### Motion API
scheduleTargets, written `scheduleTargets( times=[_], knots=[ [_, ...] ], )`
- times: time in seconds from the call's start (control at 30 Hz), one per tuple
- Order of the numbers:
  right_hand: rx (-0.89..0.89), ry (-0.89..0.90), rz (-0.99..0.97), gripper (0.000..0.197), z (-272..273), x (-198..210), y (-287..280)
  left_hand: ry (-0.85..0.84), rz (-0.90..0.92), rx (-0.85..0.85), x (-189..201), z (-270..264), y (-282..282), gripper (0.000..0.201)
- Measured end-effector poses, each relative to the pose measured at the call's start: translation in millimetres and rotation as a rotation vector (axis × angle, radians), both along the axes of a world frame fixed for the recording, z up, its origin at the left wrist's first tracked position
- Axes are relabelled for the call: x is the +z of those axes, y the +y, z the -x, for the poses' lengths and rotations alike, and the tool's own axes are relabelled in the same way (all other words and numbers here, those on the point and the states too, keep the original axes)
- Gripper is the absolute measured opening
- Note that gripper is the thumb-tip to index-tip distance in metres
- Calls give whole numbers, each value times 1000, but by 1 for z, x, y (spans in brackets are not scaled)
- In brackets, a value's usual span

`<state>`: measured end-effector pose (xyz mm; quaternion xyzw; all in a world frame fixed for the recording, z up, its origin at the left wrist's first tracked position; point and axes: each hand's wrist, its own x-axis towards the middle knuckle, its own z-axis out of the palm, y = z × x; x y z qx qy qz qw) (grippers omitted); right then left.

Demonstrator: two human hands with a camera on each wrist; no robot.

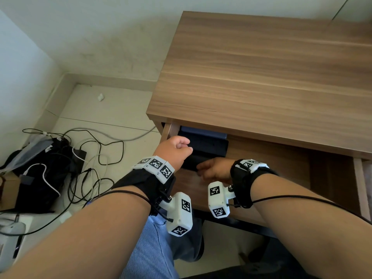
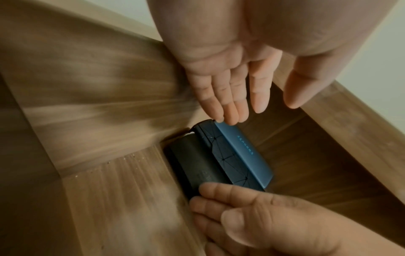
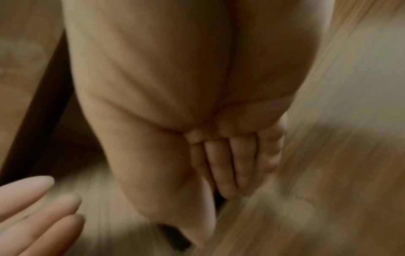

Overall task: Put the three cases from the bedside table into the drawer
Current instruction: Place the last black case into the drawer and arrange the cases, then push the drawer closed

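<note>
While three cases (image 2: pixel 221 161) lie in the drawer (image 1: pixel 281 164), left hand (image 2: pixel 228 78) fingers (image 2: pixel 215 102) extend straight, touching one; right hand (image 2: pixel 263 216) fingers rest relaxed against the cases.

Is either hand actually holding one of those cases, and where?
No grip: left hand open, fingertips at the cases' far end; right hand touches their near end.

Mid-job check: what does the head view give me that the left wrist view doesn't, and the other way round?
Only the head view shows the bare bedside table top, the cables on the floor and both wrist rigs.

Only the left wrist view shows three cases side by side: the blue case, the patterned black case and the plain black case, with left hand fingers straight above the blue case's end.

Both show the open drawer, dark cases inside, and the right hand at their near end.
</note>
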<state>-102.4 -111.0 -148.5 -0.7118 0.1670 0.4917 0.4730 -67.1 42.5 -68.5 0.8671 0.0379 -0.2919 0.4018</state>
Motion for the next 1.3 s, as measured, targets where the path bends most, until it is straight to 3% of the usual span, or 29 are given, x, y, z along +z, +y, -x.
scheduleTargets(
  times=[0.07,0.1,0.2,0.23,0.37,0.47,0.53,0.67,0.93,1.03,1.3],
  knots=[
    [-31,-25,-1,76,-1,3,1,0,-16,-14,0,-1,-1,35],
    [-53,-48,11,67,-1,4,-1,1,-20,-17,1,-1,-1,35],
    [-131,-80,169,14,-5,10,-18,8,-25,-23,1,-1,-1,36],
    [-129,-100,268,10,-6,10,-25,11,-27,-25,1,-1,-1,36],
    [-156,-111,547,20,0,13,-46,10,-26,-21,2,-1,-1,36],
    [-174,-55,453,15,3,10,-42,18,-26,-19,2,0,0,36],
    [-184,-66,421,24,5,7,-36,21,-33,-20,2,0,0,36],
    [-233,-80,408,13,8,10,-31,30,-51,-28,1,-2,1,36],
    [-162,-171,418,34,14,32,-44,18,-76,-36,10,-1,1,36],
    [-104,-201,390,28,23,42,-44,-11,-80,-31,19,3,3,35],
    [-137,-274,380,48,52,70,-37,-99,-38,-29,55,20,5,31]
  ],
)
